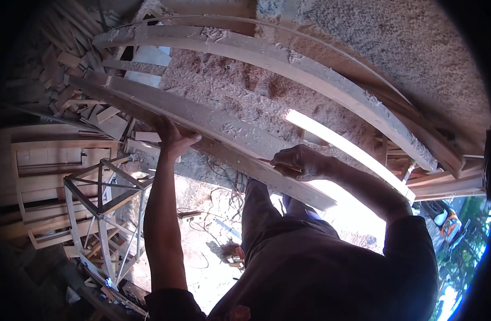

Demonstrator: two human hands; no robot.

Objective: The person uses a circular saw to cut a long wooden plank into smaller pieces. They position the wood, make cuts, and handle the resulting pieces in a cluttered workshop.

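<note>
A long wooden board (229, 157) runs slantwise in front of me, from the far left toward the lower right. My left hand (173, 140) grips it left of the middle, thumb spread along the near side and fingertips partly hidden in shadow. My right hand (300, 162) is closed around a thin reddish stick that looks like a pencil (265, 160). Its tip points left and is at or just over the board's upper edge; contact is hard to make out. Beyond the board lies a wide timber beam (245, 128) strewn with wood shavings.
Another long beam (277, 59) with shavings lies farther off. Offcuts (69, 59) are heaped at the far left. A pale wooden frame stand (102, 214) and a panelled wooden frame (47, 160) are on the left. Cords (202, 227) lie on the sunlit ground near my legs.
</note>
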